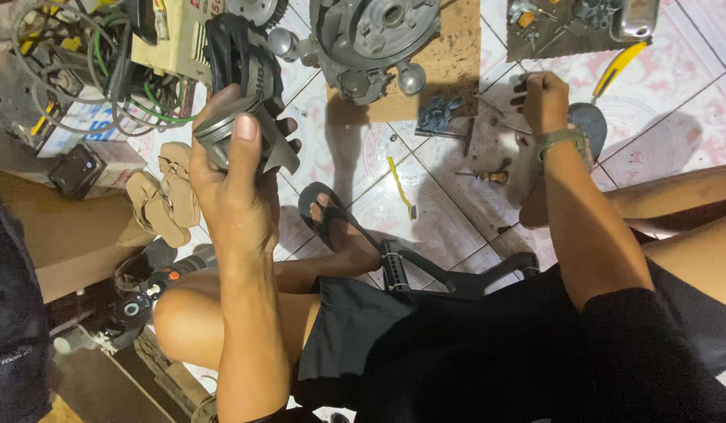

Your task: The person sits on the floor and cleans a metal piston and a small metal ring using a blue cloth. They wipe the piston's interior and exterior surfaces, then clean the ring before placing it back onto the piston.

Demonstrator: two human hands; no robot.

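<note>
A grey metal part (241, 141), round with a flat flange, sits raised in the left hand (233, 184), fingers wrapped round it and thumb up its front; the engine casing (371, 35) lies on a brown board (457, 55) beyond it; right of that casing the right hand (544, 100) reaches down to the tiled floor (676, 125), fingers curled, whether gripping anything I cannot tell; a yellow tool (400, 186) and small bolts (488, 174) lie between the hands.

Patterned white floor tiles (692, 117) with pink motifs; brown cardboard sheet (457, 55) laid flat; hard overhead light, sharp shadows.
</note>
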